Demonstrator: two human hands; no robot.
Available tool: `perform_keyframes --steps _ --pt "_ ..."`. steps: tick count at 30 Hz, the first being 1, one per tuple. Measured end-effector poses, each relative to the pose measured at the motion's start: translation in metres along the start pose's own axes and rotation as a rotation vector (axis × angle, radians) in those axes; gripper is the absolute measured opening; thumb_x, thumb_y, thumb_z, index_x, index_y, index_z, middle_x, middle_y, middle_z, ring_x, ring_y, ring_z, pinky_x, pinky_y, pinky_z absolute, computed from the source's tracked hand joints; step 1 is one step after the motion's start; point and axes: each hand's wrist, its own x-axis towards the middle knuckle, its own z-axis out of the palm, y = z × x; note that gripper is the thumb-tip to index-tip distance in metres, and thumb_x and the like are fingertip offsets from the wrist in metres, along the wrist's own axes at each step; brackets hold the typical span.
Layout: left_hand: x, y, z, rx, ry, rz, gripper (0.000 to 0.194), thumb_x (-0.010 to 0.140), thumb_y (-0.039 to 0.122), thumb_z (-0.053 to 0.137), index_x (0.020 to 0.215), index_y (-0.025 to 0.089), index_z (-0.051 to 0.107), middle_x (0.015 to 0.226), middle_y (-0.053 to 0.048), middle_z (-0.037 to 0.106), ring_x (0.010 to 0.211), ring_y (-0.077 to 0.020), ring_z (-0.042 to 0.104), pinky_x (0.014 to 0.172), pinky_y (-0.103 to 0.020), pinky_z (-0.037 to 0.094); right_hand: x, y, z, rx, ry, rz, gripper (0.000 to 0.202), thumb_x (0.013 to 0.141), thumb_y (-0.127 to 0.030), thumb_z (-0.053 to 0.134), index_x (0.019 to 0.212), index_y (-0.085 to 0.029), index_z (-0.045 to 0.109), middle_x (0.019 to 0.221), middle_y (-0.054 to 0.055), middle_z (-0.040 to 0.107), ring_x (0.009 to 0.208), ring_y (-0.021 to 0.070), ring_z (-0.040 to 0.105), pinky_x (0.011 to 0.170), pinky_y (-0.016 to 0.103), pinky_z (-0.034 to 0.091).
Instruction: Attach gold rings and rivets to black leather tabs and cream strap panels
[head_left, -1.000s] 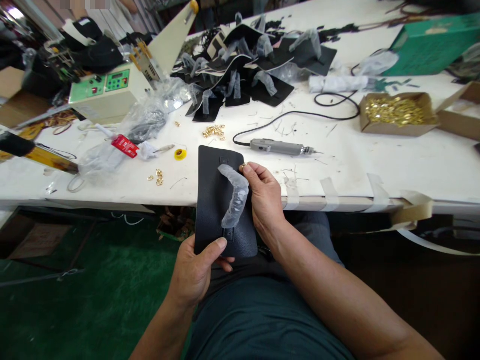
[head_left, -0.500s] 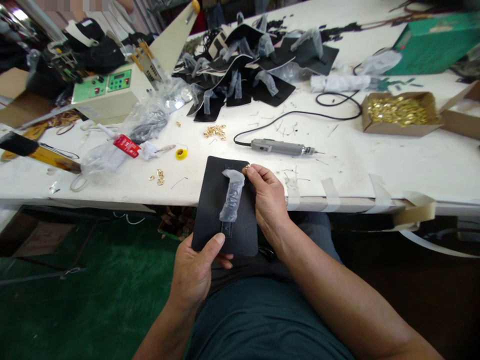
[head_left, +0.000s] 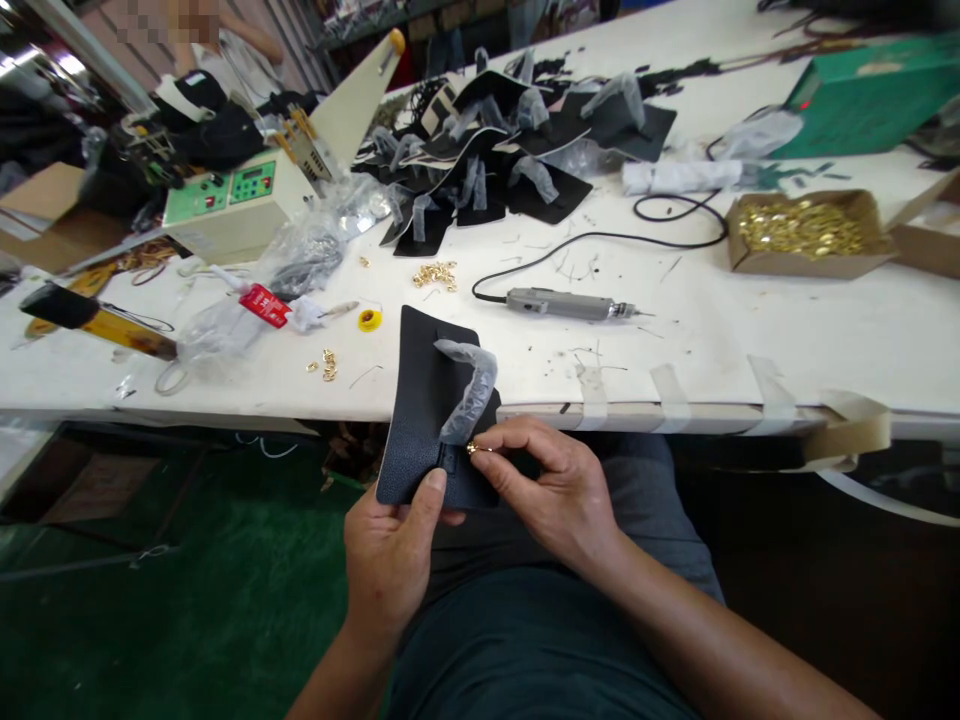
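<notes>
The person's left hand (head_left: 390, 555) gripped the near end of a black panel (head_left: 416, 420), with the thumb on top and the fingers under it. The panel was tipped up, in front of the person at the edge of the white table (head_left: 675, 345). A bent handle (head_left: 474, 392) in cloudy wrap stood out from the panel. The right hand (head_left: 561, 485) pinched a small gold piece (head_left: 472, 450) with its thumb and a finger, just beside the near end of the handle; it was hard to tell if they touched. On the table lay a gray tool (head_left: 562, 303), a small pile of gold bits (head_left: 435, 276) and 1 yellow ring (head_left: 363, 322). Farther back, more black panels (head_left: 552, 208) lay in a heap
</notes>
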Motion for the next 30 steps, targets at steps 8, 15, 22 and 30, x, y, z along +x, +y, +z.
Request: perform_keyframes --steps 8,15,22,30 --pt "-0.006 0.013 0.002 0.041 0.035 0.086 0.024 0.086 0.038 0.081 0.094 0.016 0.084 0.081 -0.004 0.083 0.058 -0.0177 0.075 0.053 -0.027 0.067 0.003 0.002 0.006 0.014 -0.095 -0.028 0.011 0.089 -0.011 0.079 0.091 -0.021 0.076 0.088 0.000 0.078 0.081 0.0140 0.073 0.075 0.025 0.055" --pt "-0.007 0.013 0.003 0.025 0.040 0.073 0.023 0.086 0.038 0.081 0.092 0.016 0.084 0.081 -0.004 0.083 0.059 -0.0182 0.076 0.054 -0.027 0.067 0.001 0.005 0.008 0.006 -0.077 0.033 0.007 0.088 -0.016 0.081 0.088 -0.020 0.076 0.083 -0.001 0.075 0.076 0.0133 0.070 0.070 0.025 0.052" --pt "-0.005 0.014 0.004 0.059 0.071 0.084 0.025 0.086 0.040 0.081 0.089 0.016 0.084 0.074 -0.004 0.081 0.054 -0.0176 0.074 0.053 -0.026 0.065 0.001 0.003 0.006 -0.020 -0.084 -0.072 0.010 0.090 -0.010 0.074 0.088 -0.020 0.073 0.084 0.000 0.074 0.076 0.0127 0.068 0.071 0.025 0.052" --pt "-0.009 0.011 0.003 0.251 0.087 0.271 0.019 0.090 0.034 0.077 0.101 0.019 0.083 0.090 -0.003 0.083 0.072 -0.0172 0.078 0.064 -0.022 0.063 0.002 -0.002 0.005 -0.147 -0.109 -0.157 0.009 0.094 -0.014 0.069 0.088 -0.019 0.072 0.081 0.002 0.071 0.073 0.0145 0.065 0.071 0.029 0.051"
